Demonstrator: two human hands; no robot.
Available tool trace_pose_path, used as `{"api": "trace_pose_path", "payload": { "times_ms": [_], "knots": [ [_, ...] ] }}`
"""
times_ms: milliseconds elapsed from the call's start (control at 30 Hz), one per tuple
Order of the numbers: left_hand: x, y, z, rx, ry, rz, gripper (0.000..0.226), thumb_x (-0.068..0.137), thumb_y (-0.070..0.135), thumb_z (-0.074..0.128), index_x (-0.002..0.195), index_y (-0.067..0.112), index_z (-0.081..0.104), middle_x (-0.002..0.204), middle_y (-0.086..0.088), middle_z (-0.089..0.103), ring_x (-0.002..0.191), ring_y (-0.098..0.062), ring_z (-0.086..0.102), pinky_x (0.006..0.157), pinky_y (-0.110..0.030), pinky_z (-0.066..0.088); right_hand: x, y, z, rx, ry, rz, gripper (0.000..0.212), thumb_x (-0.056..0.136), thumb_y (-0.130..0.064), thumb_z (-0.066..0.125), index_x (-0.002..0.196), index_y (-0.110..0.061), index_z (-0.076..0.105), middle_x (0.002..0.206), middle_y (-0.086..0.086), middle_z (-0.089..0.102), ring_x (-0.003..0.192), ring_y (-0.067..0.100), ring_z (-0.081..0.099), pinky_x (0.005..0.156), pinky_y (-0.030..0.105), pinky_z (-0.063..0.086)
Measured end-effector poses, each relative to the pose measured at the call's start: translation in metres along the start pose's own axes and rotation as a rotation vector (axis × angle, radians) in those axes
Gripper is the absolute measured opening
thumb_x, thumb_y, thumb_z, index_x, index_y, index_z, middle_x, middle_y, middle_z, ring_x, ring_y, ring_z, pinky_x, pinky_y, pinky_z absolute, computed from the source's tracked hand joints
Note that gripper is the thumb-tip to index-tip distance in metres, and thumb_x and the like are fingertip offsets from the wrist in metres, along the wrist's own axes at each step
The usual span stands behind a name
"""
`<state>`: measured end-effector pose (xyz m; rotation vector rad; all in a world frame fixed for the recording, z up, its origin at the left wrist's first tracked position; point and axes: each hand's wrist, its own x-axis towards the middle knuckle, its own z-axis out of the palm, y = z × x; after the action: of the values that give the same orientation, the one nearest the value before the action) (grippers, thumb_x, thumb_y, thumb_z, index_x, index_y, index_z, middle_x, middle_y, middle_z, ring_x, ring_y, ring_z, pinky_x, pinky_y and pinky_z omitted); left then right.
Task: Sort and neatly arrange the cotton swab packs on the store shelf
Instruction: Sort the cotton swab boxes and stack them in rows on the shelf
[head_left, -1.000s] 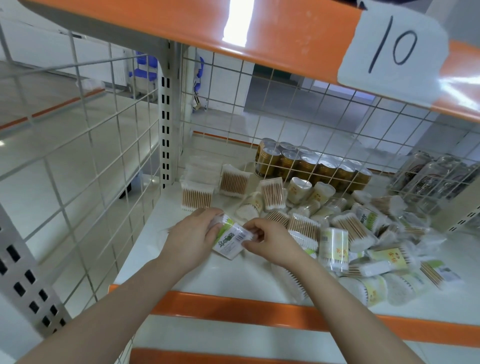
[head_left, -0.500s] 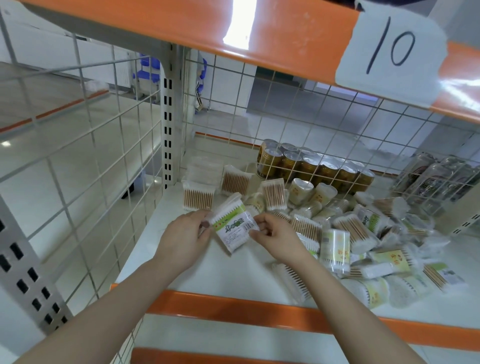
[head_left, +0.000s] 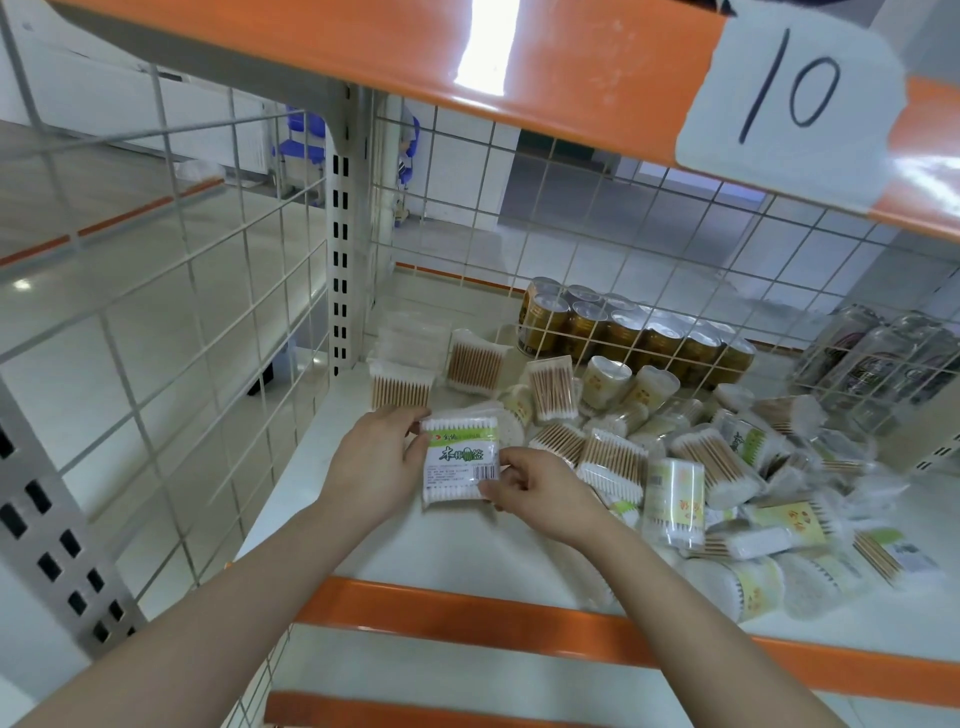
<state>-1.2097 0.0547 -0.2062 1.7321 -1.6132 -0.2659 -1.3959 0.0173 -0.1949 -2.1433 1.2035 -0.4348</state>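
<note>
A flat cotton swab pack (head_left: 460, 460) with a white and green label stands upright, label toward me, just above the white shelf (head_left: 457, 551). My left hand (head_left: 376, 465) grips its left edge and my right hand (head_left: 537, 491) pinches its lower right corner. Behind it, near the left corner, two flat packs (head_left: 401, 385) (head_left: 474, 367) stand side by side. To the right lies a jumbled heap of several swab packs and round tubs (head_left: 675, 462).
White wire mesh (head_left: 171, 322) closes the shelf's left side and back. Gold cans (head_left: 623, 332) stand behind the back mesh. An orange lip (head_left: 467, 618) runs along the shelf's front. An orange shelf above carries a paper tag marked 10 (head_left: 789, 88).
The pack, earlier tilted low between both hands, has been lifted and turned upright with its label facing me. Both hands have risen slightly toward the back of the shelf.
</note>
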Motion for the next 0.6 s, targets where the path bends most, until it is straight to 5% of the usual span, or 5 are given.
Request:
{"api": "trace_pose_path", "payload": {
  "times_ms": [100, 267, 600],
  "knots": [
    [0.0014, 0.0023, 0.0001, -0.011, 0.014, -0.012, 0.032, 0.093, 0.016, 0.049, 0.123, 0.011, 0.057, 0.113, -0.009, 0.061, 0.106, -0.025, 0.052, 0.087, -0.032, 0.039, -0.0005, -0.0007, 0.0010, -0.011, -0.007, -0.006, 0.018, 0.090, -0.024, 0.059, 0.073, -0.027, 0.054, 0.061, -0.005, 0.053, 0.063, 0.012, 0.053, 0.060, 0.021, 0.038],
    [0.0040, 0.0039, -0.0014, -0.029, 0.008, -0.025, 0.032, 0.093, 0.016, 0.049, 0.123, 0.010, 0.057, 0.115, -0.009, 0.061, 0.105, -0.024, 0.054, 0.087, -0.031, 0.041, -0.0016, -0.0008, 0.0040, 0.029, -0.003, -0.010, 0.017, 0.090, -0.023, 0.058, 0.099, -0.011, 0.067, 0.059, -0.009, 0.057, 0.068, 0.011, 0.059, 0.067, 0.024, 0.046],
    [0.0025, 0.0063, -0.0043, -0.028, 0.006, -0.046, 0.031, 0.093, 0.016, 0.050, 0.122, 0.010, 0.059, 0.114, -0.008, 0.061, 0.103, -0.022, 0.055, 0.085, -0.029, 0.041, -0.0006, 0.0011, 0.0058, 0.046, 0.008, -0.013, 0.013, 0.093, -0.022, 0.053, 0.099, -0.025, 0.063, 0.059, -0.003, 0.056, 0.073, 0.025, 0.063, 0.068, 0.029, 0.049]
  ]
}}
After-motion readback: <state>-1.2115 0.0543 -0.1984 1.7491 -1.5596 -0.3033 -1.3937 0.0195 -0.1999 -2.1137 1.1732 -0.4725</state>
